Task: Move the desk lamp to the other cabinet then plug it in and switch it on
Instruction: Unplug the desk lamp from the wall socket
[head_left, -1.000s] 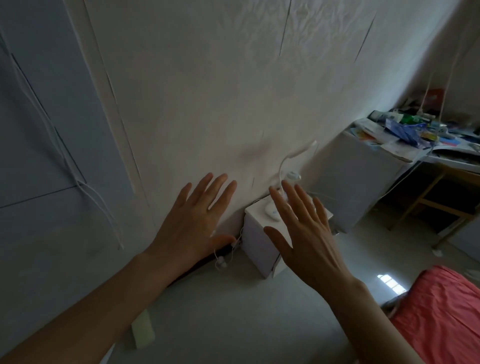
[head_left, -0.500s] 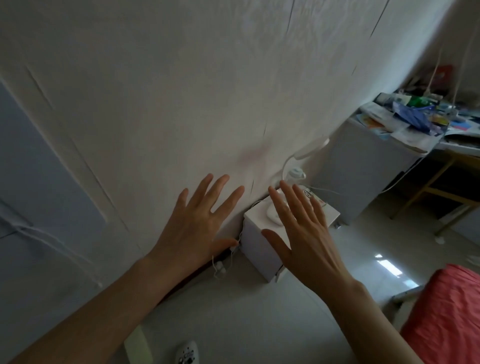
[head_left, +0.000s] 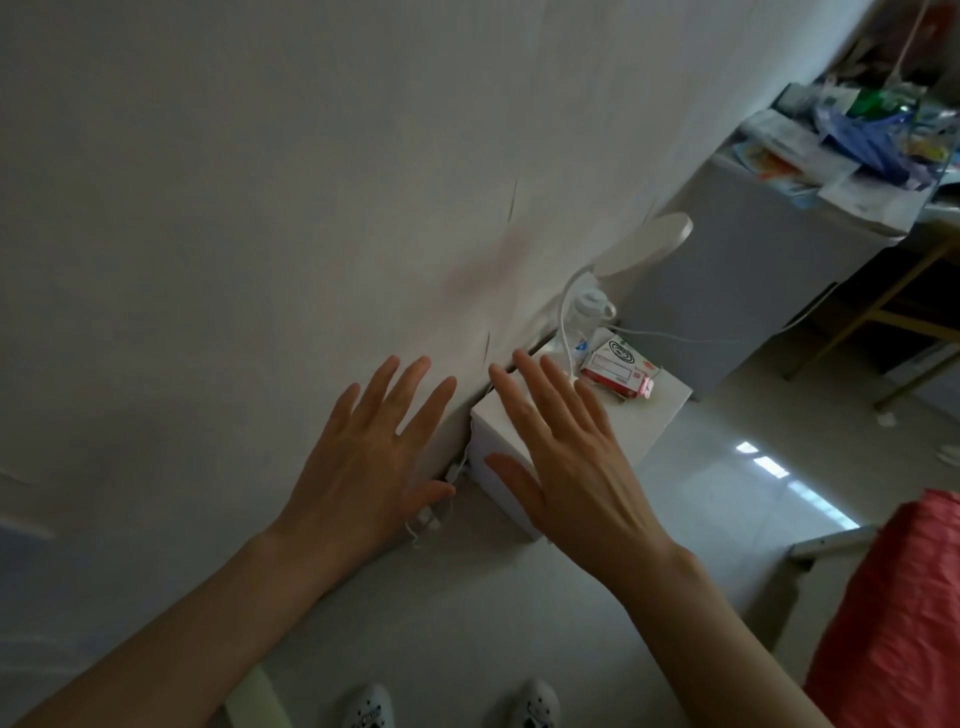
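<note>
A white desk lamp (head_left: 644, 244) with a bent neck and flat oval head stands on a small white cabinet (head_left: 660, 410) against the wall; its base is hidden behind my right hand. My right hand (head_left: 566, 457) hovers flat over the cabinet's near corner, fingers spread, holding nothing. My left hand (head_left: 374, 457) is spread open in front of the wall, just left of the cabinet. A white cord and plug (head_left: 431, 514) hang by the wall near my left thumb. A taller grey cabinet (head_left: 737, 249) stands further right.
A red-and-white box (head_left: 618, 371) lies on the small cabinet beside the lamp. Papers and bags (head_left: 852, 140) pile on the grey cabinet. A wooden table frame (head_left: 883, 312) stands at right, a red bedcover (head_left: 904, 613) at lower right. My shoes (head_left: 452, 706) show below.
The view has moved closer to the small cabinet and tilted down, so the lamp and box look larger. Both hands stay spread and empty; my shoes have come into view.
</note>
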